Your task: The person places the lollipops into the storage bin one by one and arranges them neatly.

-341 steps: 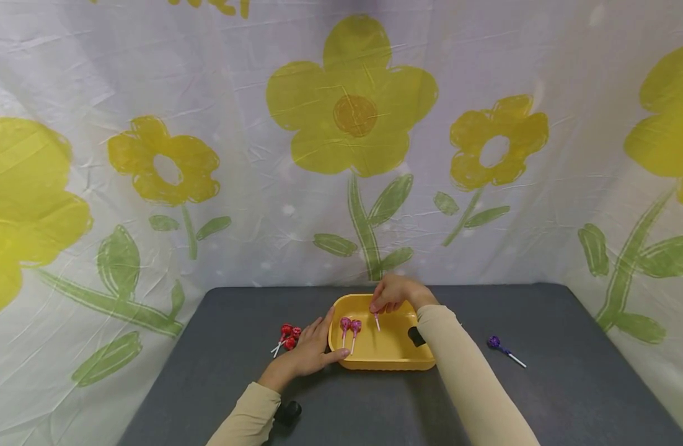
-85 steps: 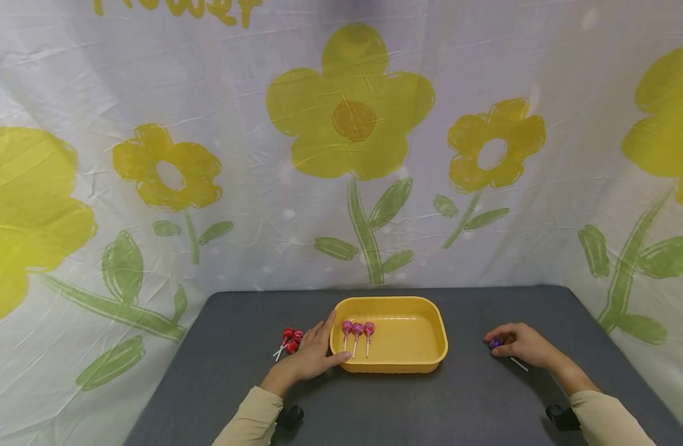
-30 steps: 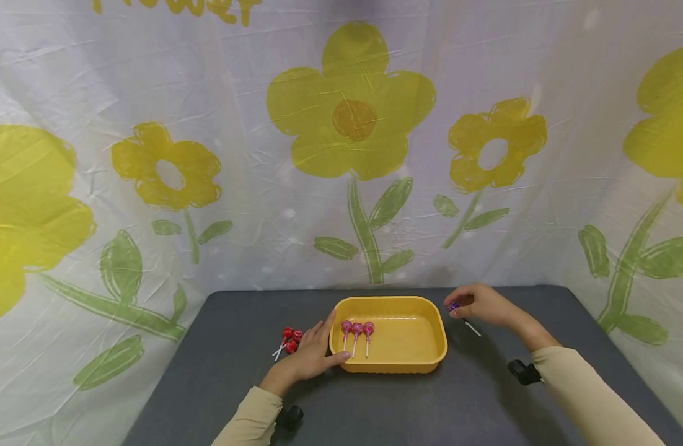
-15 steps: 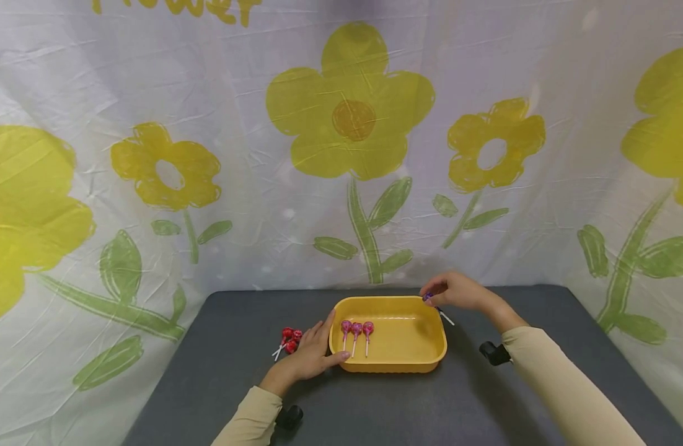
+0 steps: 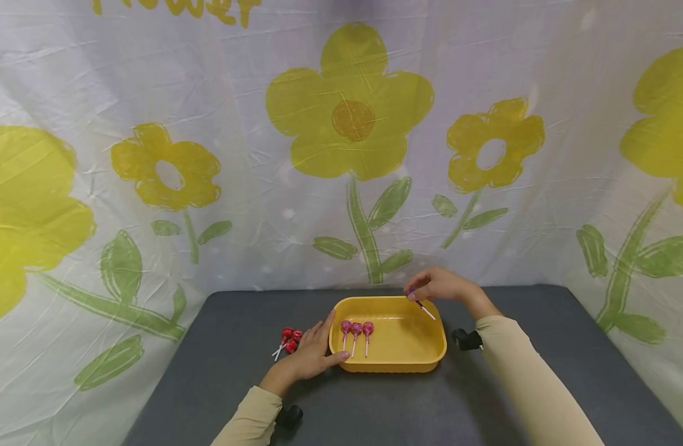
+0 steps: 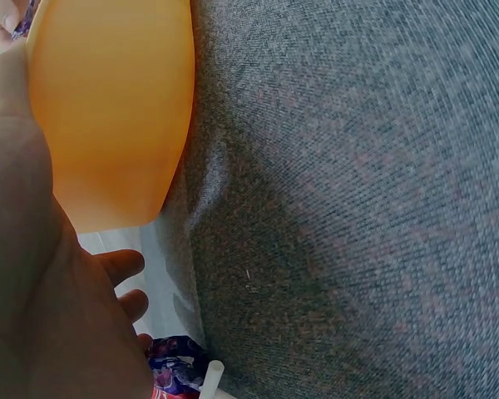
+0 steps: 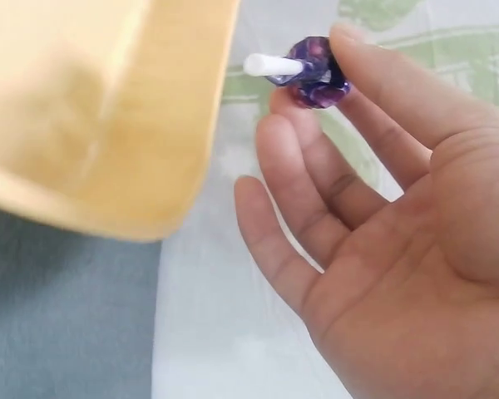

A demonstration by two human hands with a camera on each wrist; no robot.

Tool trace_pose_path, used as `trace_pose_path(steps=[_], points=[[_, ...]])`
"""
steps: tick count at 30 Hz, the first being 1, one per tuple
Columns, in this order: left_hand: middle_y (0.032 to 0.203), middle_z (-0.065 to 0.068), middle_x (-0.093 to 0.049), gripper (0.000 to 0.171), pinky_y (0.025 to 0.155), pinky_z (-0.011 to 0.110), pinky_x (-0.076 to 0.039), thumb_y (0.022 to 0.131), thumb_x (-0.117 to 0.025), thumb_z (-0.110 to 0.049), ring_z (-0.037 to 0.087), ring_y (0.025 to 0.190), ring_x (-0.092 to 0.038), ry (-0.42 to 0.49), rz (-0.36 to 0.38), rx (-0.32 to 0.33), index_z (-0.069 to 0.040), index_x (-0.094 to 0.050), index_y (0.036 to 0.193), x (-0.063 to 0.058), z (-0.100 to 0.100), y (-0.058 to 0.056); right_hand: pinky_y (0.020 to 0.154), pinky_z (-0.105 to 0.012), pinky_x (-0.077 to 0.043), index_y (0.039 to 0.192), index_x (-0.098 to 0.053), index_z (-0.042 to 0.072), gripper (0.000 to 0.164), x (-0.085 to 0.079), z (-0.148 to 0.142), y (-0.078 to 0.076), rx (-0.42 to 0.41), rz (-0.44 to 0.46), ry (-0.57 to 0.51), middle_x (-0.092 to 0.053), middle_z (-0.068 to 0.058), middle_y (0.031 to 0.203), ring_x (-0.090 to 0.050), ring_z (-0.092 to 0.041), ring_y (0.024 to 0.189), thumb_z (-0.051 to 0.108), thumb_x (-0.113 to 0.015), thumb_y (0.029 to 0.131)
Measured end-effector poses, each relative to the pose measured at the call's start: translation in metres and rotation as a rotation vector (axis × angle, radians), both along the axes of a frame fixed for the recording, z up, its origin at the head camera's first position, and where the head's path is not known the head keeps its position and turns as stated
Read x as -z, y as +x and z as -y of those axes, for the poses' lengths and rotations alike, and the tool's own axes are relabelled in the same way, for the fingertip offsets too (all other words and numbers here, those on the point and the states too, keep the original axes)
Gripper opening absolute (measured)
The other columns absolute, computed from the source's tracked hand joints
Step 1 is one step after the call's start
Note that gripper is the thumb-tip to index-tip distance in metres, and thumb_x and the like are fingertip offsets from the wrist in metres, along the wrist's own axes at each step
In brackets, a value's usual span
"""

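Observation:
In the head view, my right hand is over the far right part of a yellow plastic tray. Its thumb and fingertips pinch the wrapped head of a purple lollipop, whose white stick points down toward the near right. The right wrist view shows the other fingers loosely bent, beside the tray wall. My left hand rests against the tray's left side, fingers stretched along it and thumb at the front rim. Inside the tray, three pink lollipops lie in a row at the left, sticks toward me.
Several red lollipops lie in a small pile on the dark grey table, just left of my left hand. A white cloth with yellow flowers hangs behind the table.
Earlier, my right hand held a pink lollipop in the tray; that one now lies beside the other two. It then took the purple lollipop from the right and moved it left over the tray.

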State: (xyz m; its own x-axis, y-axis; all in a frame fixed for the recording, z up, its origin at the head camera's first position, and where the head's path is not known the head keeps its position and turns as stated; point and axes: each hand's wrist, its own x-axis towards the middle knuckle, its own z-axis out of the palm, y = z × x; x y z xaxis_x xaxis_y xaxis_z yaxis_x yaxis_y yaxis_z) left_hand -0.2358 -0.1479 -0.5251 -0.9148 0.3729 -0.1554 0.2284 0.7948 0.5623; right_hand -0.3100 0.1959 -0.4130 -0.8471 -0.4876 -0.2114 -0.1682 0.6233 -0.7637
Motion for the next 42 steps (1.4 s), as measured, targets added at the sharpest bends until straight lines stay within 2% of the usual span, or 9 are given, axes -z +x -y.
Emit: trace_pose_path(steps=[3, 7, 11, 14, 19, 27, 34, 37, 42], points=[[0.164, 0.019, -0.019, 0.109, 0.121, 0.065, -0.01, 0.086, -0.057, -0.07, 0.041, 0.153, -0.014, -0.011, 0.008, -0.003, -0.022, 0.007, 0.16, 0.0, 0.0, 0.0, 0.071, -0.031, -0.046, 0.116, -0.071, 0.008, 0.028, 0.001, 0.003, -0.004, 0.012, 0.018, -0.027, -0.069, 0.001, 0.083, -0.054, -0.022, 0.075, 0.023, -0.068, 0.093], [0.164, 0.02, -0.02, 0.108, 0.121, 0.065, -0.012, 0.087, -0.057, -0.069, 0.04, 0.153, -0.015, -0.02, 0.008, -0.007, -0.023, 0.007, 0.16, -0.002, -0.001, -0.001, 0.069, -0.032, -0.045, 0.119, -0.07, 0.006, 0.031, 0.006, 0.006, -0.009, 0.03, 0.051, -0.087, -0.065, 0.003, 0.081, -0.049, -0.019, 0.07, 0.023, -0.068, 0.093], [0.164, 0.02, -0.02, 0.108, 0.121, 0.065, -0.013, 0.087, -0.058, -0.069, 0.04, 0.153, -0.015, -0.025, 0.006, -0.007, -0.024, 0.007, 0.16, -0.002, -0.001, -0.001, 0.083, -0.039, -0.055, 0.122, -0.068, 0.004, 0.034, 0.014, 0.008, -0.013, 0.051, 0.089, -0.158, -0.073, -0.007, 0.094, -0.06, -0.012, 0.078, 0.022, -0.069, 0.093], [0.164, 0.02, -0.02, 0.108, 0.121, 0.065, -0.013, 0.086, -0.057, -0.07, 0.04, 0.153, -0.016, -0.027, 0.002, -0.005, -0.024, 0.007, 0.16, -0.001, -0.001, -0.001, 0.099, -0.049, -0.053, 0.124, -0.067, 0.003, 0.036, 0.019, 0.01, -0.013, 0.058, 0.107, -0.203, -0.075, -0.011, 0.11, -0.069, -0.015, 0.092, 0.021, -0.068, 0.094], [0.164, 0.021, -0.021, 0.108, 0.121, 0.065, -0.012, 0.086, -0.057, -0.07, 0.04, 0.153, -0.016, -0.025, -0.003, -0.001, -0.023, 0.007, 0.16, -0.001, 0.0, -0.001, 0.101, -0.05, -0.051, 0.126, -0.067, 0.004, 0.037, 0.027, 0.012, -0.013, 0.061, 0.119, -0.23, -0.074, -0.01, 0.116, -0.069, -0.028, 0.108, 0.025, -0.068, 0.094], [0.164, 0.02, -0.02, 0.106, 0.122, 0.064, -0.011, 0.088, -0.056, -0.068, 0.04, 0.154, -0.014, -0.027, -0.001, 0.003, -0.022, 0.007, 0.16, -0.002, -0.001, 0.001, 0.102, -0.05, -0.051, 0.127, -0.065, 0.002, 0.04, 0.038, 0.021, -0.013, 0.085, 0.147, -0.264, -0.073, -0.011, 0.117, -0.069, -0.015, 0.095, 0.027, -0.067, 0.095], [0.163, 0.021, -0.022, 0.108, 0.121, 0.065, -0.011, 0.087, -0.058, -0.068, 0.042, 0.153, -0.016, -0.011, -0.005, 0.007, -0.02, 0.005, 0.16, -0.003, -0.002, 0.002, 0.1, -0.051, -0.052, 0.127, -0.064, -0.001, 0.041, 0.048, 0.025, -0.014, 0.089, 0.176, -0.299, -0.074, -0.01, 0.112, -0.07, -0.015, 0.091, 0.025, -0.066, 0.095], [0.163, 0.021, -0.021, 0.108, 0.121, 0.065, -0.01, 0.087, -0.056, -0.071, 0.042, 0.153, -0.015, -0.016, 0.0, 0.008, -0.021, 0.007, 0.16, -0.003, -0.002, 0.002, 0.1, -0.051, -0.052, 0.128, -0.063, -0.002, 0.043, 0.051, 0.028, -0.014, 0.104, 0.182, -0.304, -0.075, -0.008, 0.108, -0.071, -0.021, 0.093, 0.024, -0.067, 0.095], [0.163, 0.023, -0.02, 0.109, 0.12, 0.066, -0.009, 0.086, -0.053, -0.074, 0.044, 0.152, -0.015, -0.007, -0.011, 0.025, -0.023, 0.009, 0.16, -0.001, -0.001, 0.001, 0.1, -0.053, -0.052, 0.129, -0.062, -0.004, 0.045, 0.055, 0.032, -0.011, 0.109, 0.185, -0.318, -0.076, -0.007, 0.106, -0.068, -0.04, 0.106, 0.024, -0.067, 0.095]])
